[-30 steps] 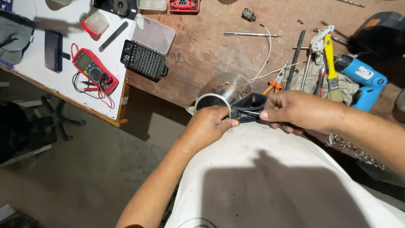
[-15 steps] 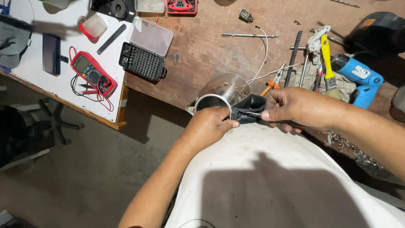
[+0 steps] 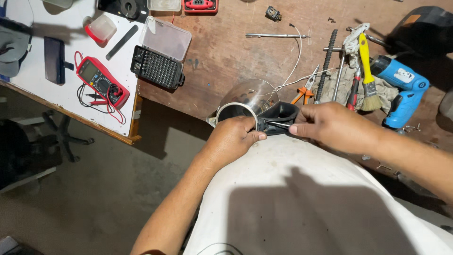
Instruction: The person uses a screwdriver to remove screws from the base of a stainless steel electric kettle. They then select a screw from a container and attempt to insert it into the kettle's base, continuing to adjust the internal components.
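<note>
My left hand (image 3: 233, 139) grips a clear glass jug (image 3: 247, 97) at its white-rimmed mouth, close to my body at the bench's front edge. The jug's black plastic handle (image 3: 279, 114) sticks out to the right. My right hand (image 3: 330, 125) holds a thin screwdriver (image 3: 277, 124) with its tip pressed against the handle's joint beside my left thumb. The screwdriver's grip is hidden inside my right fist.
On the wooden bench (image 3: 222, 56) lie a black bit case (image 3: 158, 71), orange-handled pliers (image 3: 304, 92), a yellow-handled brush (image 3: 365, 71), a blue cordless drill (image 3: 401, 87), a threaded rod (image 3: 326, 66) and a white wire. A red multimeter (image 3: 101, 82) lies on the white table (image 3: 28, 87) at left.
The view has shifted slightly. Both hands stay on the jug and handle, with the right hand nudged a little to the right.
</note>
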